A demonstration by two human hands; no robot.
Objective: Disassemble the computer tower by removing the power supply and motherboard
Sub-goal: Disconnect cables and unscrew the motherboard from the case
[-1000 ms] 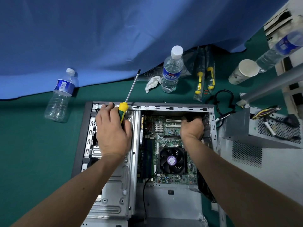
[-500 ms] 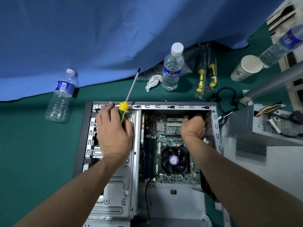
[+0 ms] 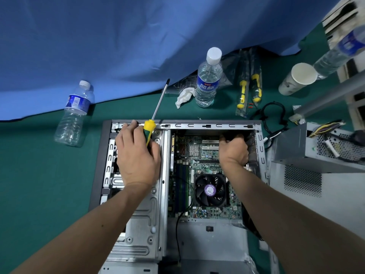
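Our left hand (image 3: 136, 159) grips one yellow-green screwdriver (image 3: 151, 127) on the tower (image 3: 197, 125)'s metal frame, our right hand (image 3: 234, 150) curls at the far edge of the green motherboard (image 3: 199, 161), its grasp hidden, the boxy power supply (image 3: 292, 151) outside with three plastic bottles nearby.

The scene is evenly and fairly brightly lit from above, with soft, cool light. Shadows are short and faint: a dark band lies under the hem of the blue cloth (image 3: 98, 46), and the far inside corner of the computer case (image 3: 261, 155) sits in shade. Small highlights glint on the standing water bottle (image 3: 207, 84) and the screwdriver (image 3: 158, 104) shaft. The middle is sharp; circuit detail on the motherboard (image 3: 197, 167) reads clearly. The wide lens bends straight lines outward, and the top right corner is stretched and smeared.
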